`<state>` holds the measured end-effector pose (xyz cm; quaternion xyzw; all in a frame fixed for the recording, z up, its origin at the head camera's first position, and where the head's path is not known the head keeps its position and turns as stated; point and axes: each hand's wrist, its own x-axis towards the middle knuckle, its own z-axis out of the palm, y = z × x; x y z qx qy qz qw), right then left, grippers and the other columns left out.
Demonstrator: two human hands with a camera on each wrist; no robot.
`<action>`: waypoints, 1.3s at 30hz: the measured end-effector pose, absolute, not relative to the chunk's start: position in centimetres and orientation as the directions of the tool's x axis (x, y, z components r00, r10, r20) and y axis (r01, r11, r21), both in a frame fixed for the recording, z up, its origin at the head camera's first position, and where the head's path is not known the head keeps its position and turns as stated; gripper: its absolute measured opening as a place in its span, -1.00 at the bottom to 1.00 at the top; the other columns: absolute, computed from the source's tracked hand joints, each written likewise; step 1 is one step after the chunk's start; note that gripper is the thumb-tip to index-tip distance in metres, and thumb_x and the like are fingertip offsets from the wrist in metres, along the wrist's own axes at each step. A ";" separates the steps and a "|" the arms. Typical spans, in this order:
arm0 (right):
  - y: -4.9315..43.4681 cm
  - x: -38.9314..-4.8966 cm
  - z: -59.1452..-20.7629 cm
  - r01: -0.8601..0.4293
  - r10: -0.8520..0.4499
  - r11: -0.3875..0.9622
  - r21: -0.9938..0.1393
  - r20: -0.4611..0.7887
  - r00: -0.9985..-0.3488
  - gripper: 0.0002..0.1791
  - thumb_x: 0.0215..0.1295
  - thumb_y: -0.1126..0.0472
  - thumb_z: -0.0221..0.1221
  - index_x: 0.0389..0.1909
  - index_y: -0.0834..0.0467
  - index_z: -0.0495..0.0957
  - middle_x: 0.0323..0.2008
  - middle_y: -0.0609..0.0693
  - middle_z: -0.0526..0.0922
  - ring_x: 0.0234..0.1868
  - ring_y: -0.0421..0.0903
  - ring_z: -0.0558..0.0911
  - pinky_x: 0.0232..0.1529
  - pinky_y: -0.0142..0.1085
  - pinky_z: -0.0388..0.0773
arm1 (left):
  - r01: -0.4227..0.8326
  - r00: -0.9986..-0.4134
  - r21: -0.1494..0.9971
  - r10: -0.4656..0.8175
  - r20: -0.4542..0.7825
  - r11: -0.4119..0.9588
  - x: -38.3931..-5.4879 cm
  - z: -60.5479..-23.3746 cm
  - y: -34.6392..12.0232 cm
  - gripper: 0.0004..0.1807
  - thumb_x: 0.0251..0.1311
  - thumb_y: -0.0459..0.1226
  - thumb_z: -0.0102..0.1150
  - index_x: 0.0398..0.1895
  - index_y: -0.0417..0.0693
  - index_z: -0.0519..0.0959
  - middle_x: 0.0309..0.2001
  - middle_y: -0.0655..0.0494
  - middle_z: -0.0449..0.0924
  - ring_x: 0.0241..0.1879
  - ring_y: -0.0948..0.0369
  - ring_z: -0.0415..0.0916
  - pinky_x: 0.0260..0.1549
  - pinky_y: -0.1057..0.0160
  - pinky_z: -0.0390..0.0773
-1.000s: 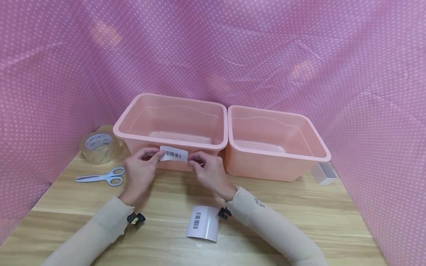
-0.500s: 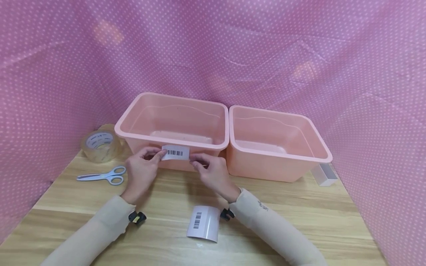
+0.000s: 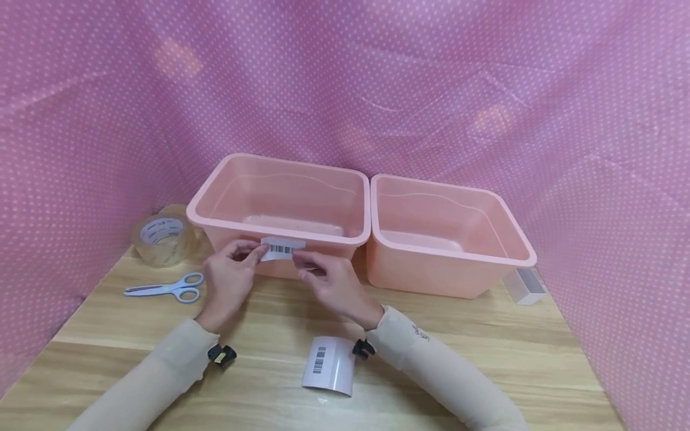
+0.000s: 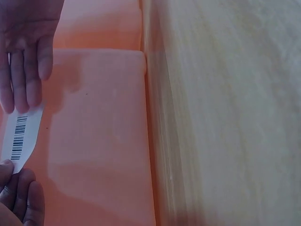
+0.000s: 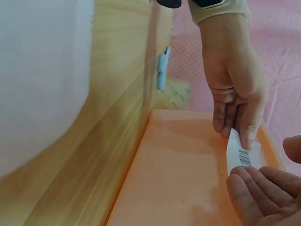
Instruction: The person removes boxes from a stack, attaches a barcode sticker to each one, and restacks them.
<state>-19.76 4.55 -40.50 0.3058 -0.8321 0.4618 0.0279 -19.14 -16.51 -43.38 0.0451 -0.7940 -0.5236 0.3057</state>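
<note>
A white barcode label (image 3: pixel 279 248) is at the front wall of the left pink bin (image 3: pixel 280 227), just under its rim. My left hand (image 3: pixel 230 275) pinches the label's left end between thumb and fingers; the left wrist view shows that end of the label (image 4: pixel 21 141) bent away from the wall. Nearly straight fingers of my right hand (image 3: pixel 335 284) lie on the label's right part, pressing it toward the bin. In the right wrist view the right thumb (image 5: pixel 292 148) stands apart from the label.
A second pink bin (image 3: pixel 447 263) stands against the first on the right. A label sheet with a barcode (image 3: pixel 329 365) lies at the table's front. Blue scissors (image 3: pixel 164 288) and clear tape rolls (image 3: pixel 162 242) sit at left, a small white box (image 3: pixel 524 287) at right. Pink dotted cloth (image 3: pixel 345 78) surrounds the table.
My right hand has let go of the label's right edge and slid left onto its face, fingers now straighter. The left hand keeps its pinch in nearly the same place.
</note>
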 end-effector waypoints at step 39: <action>4.3 -20.3 -40.0 -0.524 -0.503 0.440 -0.730 0.283 -0.817 -0.58 0.50 0.19 0.10 0.34 0.04 0.52 0.26 -0.03 0.66 0.21 -0.14 0.67 0.18 -0.31 0.65 | 0.323 -0.738 0.782 -0.376 0.561 0.533 -19.0 -43.1 -16.6 -0.82 0.19 -0.21 0.44 -0.28 -0.15 0.77 -0.26 0.03 0.73 -0.33 0.40 0.53 -0.35 0.64 0.46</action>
